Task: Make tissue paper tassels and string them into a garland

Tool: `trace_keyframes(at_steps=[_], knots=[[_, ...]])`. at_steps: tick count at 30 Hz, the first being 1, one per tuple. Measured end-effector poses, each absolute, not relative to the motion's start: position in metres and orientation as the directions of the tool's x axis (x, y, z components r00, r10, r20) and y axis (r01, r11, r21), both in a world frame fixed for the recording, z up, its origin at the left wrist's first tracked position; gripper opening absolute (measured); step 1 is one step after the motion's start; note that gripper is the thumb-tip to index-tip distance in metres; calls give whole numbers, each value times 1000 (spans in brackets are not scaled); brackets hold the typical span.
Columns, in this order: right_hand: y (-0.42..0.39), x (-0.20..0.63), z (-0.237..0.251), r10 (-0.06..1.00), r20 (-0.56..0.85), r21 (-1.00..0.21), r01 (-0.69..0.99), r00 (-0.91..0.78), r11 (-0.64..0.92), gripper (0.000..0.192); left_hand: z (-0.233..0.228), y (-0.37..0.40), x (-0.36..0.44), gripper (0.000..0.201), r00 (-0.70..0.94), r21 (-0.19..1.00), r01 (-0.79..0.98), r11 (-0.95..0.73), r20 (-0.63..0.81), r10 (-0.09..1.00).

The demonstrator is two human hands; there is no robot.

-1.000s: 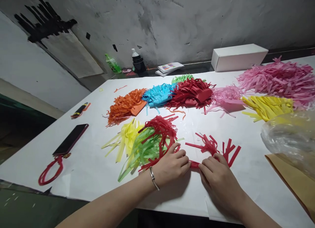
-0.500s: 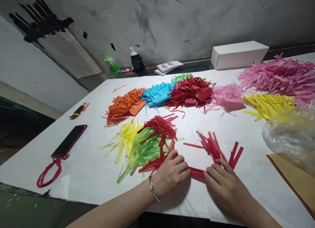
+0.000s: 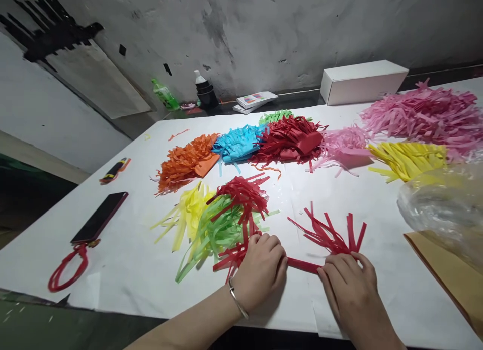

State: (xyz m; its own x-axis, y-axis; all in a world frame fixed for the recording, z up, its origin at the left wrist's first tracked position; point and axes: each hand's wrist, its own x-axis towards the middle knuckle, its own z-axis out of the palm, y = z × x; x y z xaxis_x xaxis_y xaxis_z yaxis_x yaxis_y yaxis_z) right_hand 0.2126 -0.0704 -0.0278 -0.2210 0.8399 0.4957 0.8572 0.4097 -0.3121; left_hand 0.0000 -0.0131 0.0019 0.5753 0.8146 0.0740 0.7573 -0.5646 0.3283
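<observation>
Low over the white-covered table, my left hand (image 3: 263, 264) and my right hand (image 3: 349, 284) grip a strip of red fringed tissue paper (image 3: 304, 265), its middle stretched between them. Both hands have their fingers closed on the paper. Cut red strands fan out beyond my right hand, and more red strands stick out beside my left. Just past my left hand lie a red fringe bundle (image 3: 247, 195), a light green fringe (image 3: 217, 226) and a pale yellow fringe (image 3: 190, 209), overlapping one another. A bracelet circles my left wrist.
Orange (image 3: 184, 163), blue (image 3: 239, 142), dark red (image 3: 290, 141) and pink (image 3: 422, 116) fringe bundles lie farther back. At left rests a phone (image 3: 100, 217); at right, a plastic bag (image 3: 441, 201) over brown card (image 3: 449, 279). A white box (image 3: 364, 83) stands by the wall.
My right hand has turned and shifted slightly right, and the red paper between my hands looks narrower. The strands beyond my right hand are spread differently. The view has shifted a little.
</observation>
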Motion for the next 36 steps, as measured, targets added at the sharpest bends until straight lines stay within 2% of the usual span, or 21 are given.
trace_keyframes(at_steps=[3,6,8,12,16,18,22,24,30,36], knots=[[-68,212,-25,879,444,-303,894,-174,330,15,5,-8,3,14,547,325,793,-516,-4,837],[-67,213,-26,873,458,-304,892,-170,334,15,5,-2,3,8,557,306,787,-536,23,830],[-66,212,-28,842,484,-304,857,-237,416,23,4,1,1,7,649,253,717,-649,96,755],[-62,205,-29,778,526,-298,783,-344,547,27,1,3,-3,6,838,86,505,-859,187,512],[-53,197,-26,752,519,-238,776,-407,585,23,-3,5,-1,18,870,-4,446,-895,238,432],[-48,194,-24,739,511,-214,768,-438,603,27,-3,7,0,22,862,9,456,-890,245,444],[-44,191,-24,728,525,-203,766,-441,610,32,-2,7,1,12,829,155,488,-859,226,512],[-44,192,-25,734,528,-226,762,-427,606,31,-3,5,1,14,809,196,512,-836,217,546],[-51,204,-28,764,518,-279,768,-385,576,30,-11,-3,3,14,744,188,615,-766,182,643],[-58,208,-31,850,475,-369,825,-228,428,25,-6,-11,13,14,671,183,717,-673,82,737]])
